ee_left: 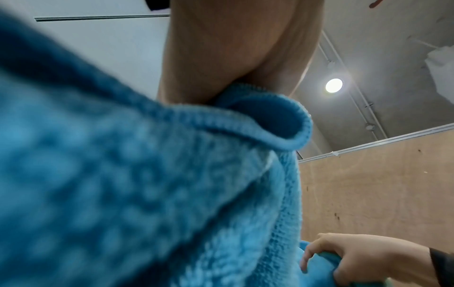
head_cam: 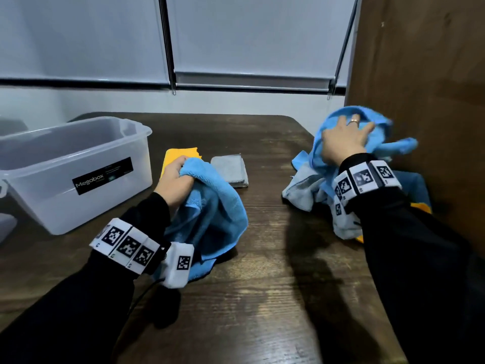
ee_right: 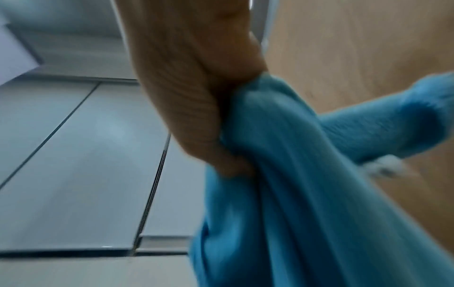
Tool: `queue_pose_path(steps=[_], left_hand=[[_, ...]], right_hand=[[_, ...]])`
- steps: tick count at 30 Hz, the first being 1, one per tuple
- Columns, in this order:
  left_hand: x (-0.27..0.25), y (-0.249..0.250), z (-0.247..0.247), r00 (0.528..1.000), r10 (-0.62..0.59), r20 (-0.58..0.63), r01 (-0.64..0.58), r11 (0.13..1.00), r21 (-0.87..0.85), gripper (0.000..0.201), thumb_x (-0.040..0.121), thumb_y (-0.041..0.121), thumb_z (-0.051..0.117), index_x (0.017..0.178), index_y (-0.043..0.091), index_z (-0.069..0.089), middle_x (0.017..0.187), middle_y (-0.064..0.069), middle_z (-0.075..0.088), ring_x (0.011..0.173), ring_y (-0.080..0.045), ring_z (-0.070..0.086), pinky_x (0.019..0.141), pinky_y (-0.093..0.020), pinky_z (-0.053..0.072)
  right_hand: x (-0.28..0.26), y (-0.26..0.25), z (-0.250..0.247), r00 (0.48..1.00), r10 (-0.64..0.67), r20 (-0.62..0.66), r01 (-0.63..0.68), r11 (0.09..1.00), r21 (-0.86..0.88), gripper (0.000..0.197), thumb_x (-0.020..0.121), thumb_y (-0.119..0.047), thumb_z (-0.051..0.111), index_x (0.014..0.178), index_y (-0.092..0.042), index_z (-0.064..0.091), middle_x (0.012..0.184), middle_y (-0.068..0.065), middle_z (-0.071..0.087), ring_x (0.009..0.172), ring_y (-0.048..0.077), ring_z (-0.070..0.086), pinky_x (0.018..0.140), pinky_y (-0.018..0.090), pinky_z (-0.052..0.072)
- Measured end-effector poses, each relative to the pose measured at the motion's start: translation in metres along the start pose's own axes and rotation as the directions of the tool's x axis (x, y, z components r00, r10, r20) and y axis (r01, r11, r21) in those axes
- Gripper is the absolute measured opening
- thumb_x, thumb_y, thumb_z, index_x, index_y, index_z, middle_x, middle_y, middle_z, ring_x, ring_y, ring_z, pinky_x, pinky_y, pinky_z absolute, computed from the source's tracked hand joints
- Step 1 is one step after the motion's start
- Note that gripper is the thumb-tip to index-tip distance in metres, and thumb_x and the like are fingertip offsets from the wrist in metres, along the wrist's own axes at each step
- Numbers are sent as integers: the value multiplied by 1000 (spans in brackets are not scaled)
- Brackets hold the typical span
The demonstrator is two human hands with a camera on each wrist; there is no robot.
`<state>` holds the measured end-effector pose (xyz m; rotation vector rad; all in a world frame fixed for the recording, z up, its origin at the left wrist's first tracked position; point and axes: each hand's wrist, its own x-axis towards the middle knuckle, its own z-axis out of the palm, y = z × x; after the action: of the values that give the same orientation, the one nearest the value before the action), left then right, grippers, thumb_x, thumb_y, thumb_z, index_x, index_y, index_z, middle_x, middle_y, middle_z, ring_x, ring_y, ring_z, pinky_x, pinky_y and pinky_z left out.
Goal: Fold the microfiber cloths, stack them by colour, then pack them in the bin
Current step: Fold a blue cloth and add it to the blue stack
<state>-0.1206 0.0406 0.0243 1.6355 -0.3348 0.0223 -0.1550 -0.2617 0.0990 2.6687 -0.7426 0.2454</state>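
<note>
My left hand (head_cam: 176, 171) grips a bunched blue cloth (head_cam: 213, 206) that hangs down to the table; its hem (ee_left: 245, 124) curls out under my palm (ee_left: 233, 48) in the left wrist view. My right hand (head_cam: 343, 139) grips another blue cloth (head_cam: 380, 137) lifted off a heap of blue, grey and yellow cloths (head_cam: 309, 190) at the right; the fabric (ee_right: 294, 174) streams from my fist (ee_right: 196, 97) in the right wrist view. A folded yellow cloth (head_cam: 174, 155) and a folded grey cloth (head_cam: 231, 168) lie side by side behind my left hand. The clear plastic bin (head_cam: 68, 169) stands at the left.
A dark wooden table (head_cam: 262, 285) carries everything. A plywood panel (head_cam: 420, 74) rises at the right, close behind the heap. Grey roller blinds (head_cam: 236, 35) hang behind the table. The bin has a black Megabox label (head_cam: 102, 176).
</note>
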Motion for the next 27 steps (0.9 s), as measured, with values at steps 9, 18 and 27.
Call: queue_pose_path(steps=[9,18,27], left_hand=[[-8,30,3,996,11,90,15,960,-278,15,93,-1,41,88,0,56,83,-14,55,74,-22,53,66,-31,45],[8,30,-71,991,-1,-134,0,1000,-12,14,87,1,58,83,14,60,56,9,67,48,1,61,52,-13,51],[26,4,-78,945,-120,-304,244,880,409,9,80,14,52,81,12,61,77,-25,62,55,-32,62,57,-37,54]], right_hand=[[-67,-87,1,552,-800,237,426,515,744,73,74,-36,81,136,-21,48,138,-9,53,128,8,47,108,26,37],[-25,-61,-4,959,-283,-13,176,560,810,20,85,-19,48,65,-14,49,70,8,53,70,26,50,54,31,35],[-5,-49,-11,953,-259,158,-149,56,987,31,94,-7,37,111,-9,62,103,23,64,52,32,69,36,22,48]])
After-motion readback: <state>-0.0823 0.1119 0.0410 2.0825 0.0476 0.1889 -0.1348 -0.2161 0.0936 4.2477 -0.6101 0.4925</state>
